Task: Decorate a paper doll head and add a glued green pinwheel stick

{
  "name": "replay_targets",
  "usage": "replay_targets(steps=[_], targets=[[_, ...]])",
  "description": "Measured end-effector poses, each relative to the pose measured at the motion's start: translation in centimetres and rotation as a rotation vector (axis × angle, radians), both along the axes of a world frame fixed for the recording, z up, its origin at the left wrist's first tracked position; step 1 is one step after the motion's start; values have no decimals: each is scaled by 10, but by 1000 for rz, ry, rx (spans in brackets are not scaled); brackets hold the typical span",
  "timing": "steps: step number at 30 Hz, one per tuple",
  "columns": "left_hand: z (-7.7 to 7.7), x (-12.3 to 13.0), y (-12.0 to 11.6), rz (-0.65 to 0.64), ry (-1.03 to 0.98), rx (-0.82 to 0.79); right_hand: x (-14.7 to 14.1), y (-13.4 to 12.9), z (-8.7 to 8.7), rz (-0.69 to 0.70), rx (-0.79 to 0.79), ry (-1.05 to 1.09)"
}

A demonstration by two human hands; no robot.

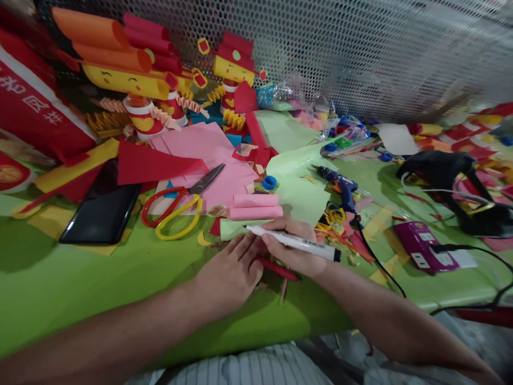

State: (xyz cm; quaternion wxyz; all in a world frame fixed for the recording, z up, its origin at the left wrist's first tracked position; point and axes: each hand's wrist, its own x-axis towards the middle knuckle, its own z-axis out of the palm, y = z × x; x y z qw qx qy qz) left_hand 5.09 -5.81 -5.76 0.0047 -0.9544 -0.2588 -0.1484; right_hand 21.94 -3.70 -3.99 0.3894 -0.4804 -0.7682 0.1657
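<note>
My right hand (294, 247) grips a white marker (296, 243) with a black end; its dark tip points left over a pale green paper strip (232, 227). My left hand (236, 267) rests beside the tip, fingers on the strip's lower edge; whether they pinch anything is hidden. Two pink paper rolls (256, 206) lie just behind the strip. Under my right hand a red pen-like stick (278, 268) shows. Scissors (180, 206) with red and yellow handles lie open to the left on pink paper (216, 144).
A black phone (104, 206) lies left. Paper figures (128, 80) stand at the back left. A blue glue gun (340, 187), paper scraps (344, 230) and a purple power socket (425, 248) with black cords are right. Perforated metal (340, 48) rises behind the green table (72, 289).
</note>
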Motion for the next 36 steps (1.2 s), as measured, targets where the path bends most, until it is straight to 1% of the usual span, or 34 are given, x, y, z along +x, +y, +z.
replay_targets(steps=[4, 9, 19, 23, 29, 36], targets=[[-1, 0, 0, -12, -6, -2, 0, 0, 1, 13, 31, 3], [-1, 0, 0, -12, -4, 2, -1, 0, 1, 21, 16, -3], [-1, -1, -1, -14, -18, -62, -2, 0, 0, 17, -93, 27], [-1, -1, -1, -15, -26, -87, -2, 1, 0, 23, -67, 11], [-2, -1, -1, -9, -34, -27, -3, 1, 1, 21, -34, -2], [-1, 0, 0, 0, -12, -4, -2, 2, 1, 25, 2, -8]])
